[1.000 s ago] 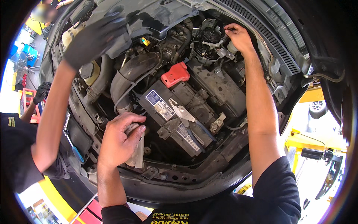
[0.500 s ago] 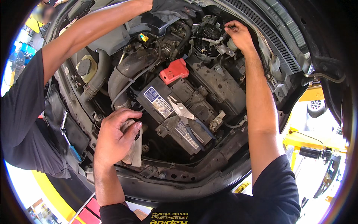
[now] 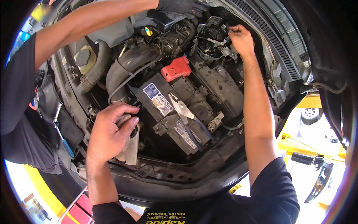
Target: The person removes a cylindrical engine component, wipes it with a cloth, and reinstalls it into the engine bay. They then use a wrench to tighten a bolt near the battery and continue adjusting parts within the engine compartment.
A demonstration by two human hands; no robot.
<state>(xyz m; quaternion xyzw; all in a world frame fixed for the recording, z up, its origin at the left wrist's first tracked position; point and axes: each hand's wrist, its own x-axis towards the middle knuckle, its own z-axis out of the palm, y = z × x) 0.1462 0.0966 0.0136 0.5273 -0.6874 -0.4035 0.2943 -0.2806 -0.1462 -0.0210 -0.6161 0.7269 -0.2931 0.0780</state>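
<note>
My left hand (image 3: 110, 130) is closed round the top of a pale plastic reservoir (image 3: 131, 151) at the front of the engine bay. Its thumb lies beside a dark opening. Far back on the right, my right hand (image 3: 241, 40) has its fingers pinched together next to a round black housing (image 3: 210, 39); whatever lies between the fingertips is hidden. Between my arms sits the car battery (image 3: 151, 102), with a red terminal cover (image 3: 176, 69) at its rear. Pliers with blue handles (image 3: 182, 108) rest on the battery, jaws slightly apart.
Another person's arm (image 3: 93, 24) reaches across from the left, its black-gloved hand (image 3: 181, 6) at the back of the bay. A ratchet with a blue handle (image 3: 67, 147) lies on the left fender. A thick black intake hose (image 3: 123, 71) curves left of the battery.
My right hand's fingers have drawn closer together beside the black housing. My left hand stays on the reservoir. The other person's gloved hand has come further into view, and the whole view has shifted slightly.
</note>
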